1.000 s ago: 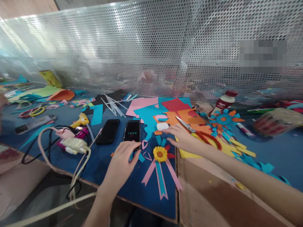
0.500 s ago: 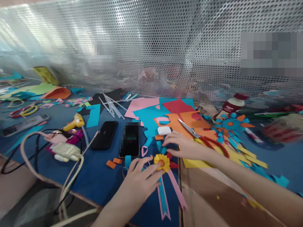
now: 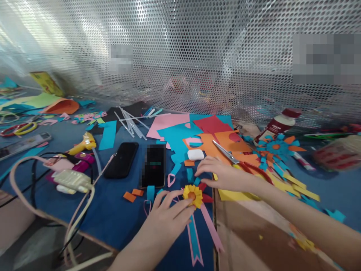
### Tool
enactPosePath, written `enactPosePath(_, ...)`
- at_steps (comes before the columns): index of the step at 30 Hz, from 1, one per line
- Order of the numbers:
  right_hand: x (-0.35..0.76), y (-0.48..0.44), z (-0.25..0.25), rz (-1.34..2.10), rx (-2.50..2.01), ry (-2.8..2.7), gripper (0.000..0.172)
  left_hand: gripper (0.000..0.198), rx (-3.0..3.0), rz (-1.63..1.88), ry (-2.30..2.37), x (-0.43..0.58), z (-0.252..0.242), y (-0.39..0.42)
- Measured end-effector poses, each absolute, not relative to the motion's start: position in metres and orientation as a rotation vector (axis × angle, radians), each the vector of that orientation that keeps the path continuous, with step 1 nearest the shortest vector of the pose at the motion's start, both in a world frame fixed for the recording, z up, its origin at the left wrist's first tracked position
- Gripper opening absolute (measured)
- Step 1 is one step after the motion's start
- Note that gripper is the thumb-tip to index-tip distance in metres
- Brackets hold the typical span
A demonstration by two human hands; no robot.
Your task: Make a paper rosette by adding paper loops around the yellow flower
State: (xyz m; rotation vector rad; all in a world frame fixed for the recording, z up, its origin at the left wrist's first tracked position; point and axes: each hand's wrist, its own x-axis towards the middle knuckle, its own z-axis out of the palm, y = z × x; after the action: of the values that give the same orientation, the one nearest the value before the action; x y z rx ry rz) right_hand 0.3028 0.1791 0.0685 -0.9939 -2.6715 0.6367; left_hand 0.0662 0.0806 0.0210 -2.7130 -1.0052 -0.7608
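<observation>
The yellow paper flower point(image 3: 192, 195) lies on the blue bench point(image 3: 107, 210), near its front edge, with pink and blue ribbon tails point(image 3: 197, 235) hanging down from it. The left hand point(image 3: 166, 218) reaches in from below, and its fingers point(image 3: 184, 208) touch the flower's near side, spread and loose, not closed around it. The right hand point(image 3: 222, 174) lies flat just past the flower, fingers stretched out, holding nothing, close to a small blue strip point(image 3: 190, 175). It looks like the flower is being set straight or pressed in place. I think the next move needs a soft touch, so the folded petals do not get squashed. Further out are a white eraser point(image 3: 195, 154), scissors point(image 3: 234, 158), two dark phones point(image 3: 153, 165), a glue gun point(image 3: 81, 143) and a glue bottle point(image 3: 278, 126).
</observation>
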Motion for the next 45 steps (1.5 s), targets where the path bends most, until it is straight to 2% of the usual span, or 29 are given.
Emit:
enactPosePath(3,0.302,0.180,0.069,0.603,-1.013,-2.633,0.021,0.023,-2.722,-0.781,-1.035,0.067,0.020,0.080)
enactPosePath(8,0.283,0.190,0.067,0.553,-1.194,-2.481,0.019,0.025,-2.735,-0.754,-1.053,0.067,0.022,0.080)
enactPosePath(13,0.267,0.199,0.065,0.700,-1.184,-2.532,0.031,0.029,-2.714,-0.704,-1.062,0.067,0.021,0.079)
enactPosePath(23,0.259,0.201,0.066,0.882,-1.110,-2.595,0.014,0.024,-2.706,-0.756,-1.077,0.068,0.014,0.080)
enactPosePath(42,0.230,0.185,0.075,0.751,-0.988,-2.778,0.011,0.024,-2.705,-0.771,-1.142,0.068,0.008,0.076)
enactPosePath(45,0.232,0.184,0.079,0.747,-0.978,-2.776,0.016,0.025,-2.718,-0.768,-1.159,0.068,0.010,0.077)
